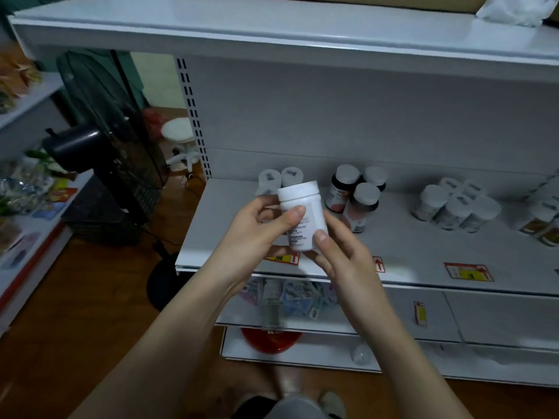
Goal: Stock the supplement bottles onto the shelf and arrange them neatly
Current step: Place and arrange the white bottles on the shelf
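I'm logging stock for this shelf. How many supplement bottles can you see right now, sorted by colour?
White plastic bottle held in both hands: 1
White bottles at the shelf's left back: 2
Dark brown bottles with white caps: 3
White bottles clustered right of centre: about 5
Total: about 11, excluding partly cut-off bottles at the right edge.

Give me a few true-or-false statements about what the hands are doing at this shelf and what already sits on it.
1. Both hands hold one white plastic bottle with a white cap. True: the left hand and right hand both grip it.
2. The held bottle already stands on the white metal shelf. False: it is held above the shelf's front edge.
3. Three dark brown bottles with white caps stand together on the shelf. True.
4. The shelf holds no other white bottles. False: a cluster of white bottles stands further right.
5. A black standing fan is to the left of the shelf. True.
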`<state>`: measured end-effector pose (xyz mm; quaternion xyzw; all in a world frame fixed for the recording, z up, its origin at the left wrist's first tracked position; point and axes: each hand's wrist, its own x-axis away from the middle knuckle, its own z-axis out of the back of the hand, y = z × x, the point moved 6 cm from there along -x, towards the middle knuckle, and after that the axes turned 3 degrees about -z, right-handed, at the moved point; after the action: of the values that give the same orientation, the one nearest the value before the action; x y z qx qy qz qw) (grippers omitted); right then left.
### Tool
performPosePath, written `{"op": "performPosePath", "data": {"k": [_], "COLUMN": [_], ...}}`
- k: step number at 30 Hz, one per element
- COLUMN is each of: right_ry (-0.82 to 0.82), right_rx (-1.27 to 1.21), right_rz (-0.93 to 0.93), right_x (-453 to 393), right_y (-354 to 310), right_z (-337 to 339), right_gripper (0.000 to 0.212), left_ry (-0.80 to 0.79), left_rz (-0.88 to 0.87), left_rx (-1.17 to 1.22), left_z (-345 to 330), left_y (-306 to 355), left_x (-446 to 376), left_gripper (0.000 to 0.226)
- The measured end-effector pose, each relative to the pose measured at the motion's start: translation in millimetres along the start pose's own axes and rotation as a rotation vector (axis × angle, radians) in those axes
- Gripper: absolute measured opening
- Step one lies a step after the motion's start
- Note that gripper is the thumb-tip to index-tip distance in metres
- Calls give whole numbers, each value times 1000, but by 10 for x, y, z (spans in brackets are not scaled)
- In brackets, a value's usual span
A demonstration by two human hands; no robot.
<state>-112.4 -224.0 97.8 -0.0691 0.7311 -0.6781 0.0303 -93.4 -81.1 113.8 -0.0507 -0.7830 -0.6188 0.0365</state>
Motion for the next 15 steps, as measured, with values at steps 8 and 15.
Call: {"op": "performPosePath", "data": {"k": [8,15], "right_ry": [81,58], "right_rx": [46,233], "right_rz": [84,85], "right_x": [-37,5], "right_y": [-154,-103], "right_z": [460,829], "right_gripper": [47,62], "left_ry": [42,26], "left_rz": [13,70], "left_rx": [9,58], "left_z": [-378,-753], "left_y": [-50,-142], "left_x": [-37,-6], "left_gripper": [39,34]}}
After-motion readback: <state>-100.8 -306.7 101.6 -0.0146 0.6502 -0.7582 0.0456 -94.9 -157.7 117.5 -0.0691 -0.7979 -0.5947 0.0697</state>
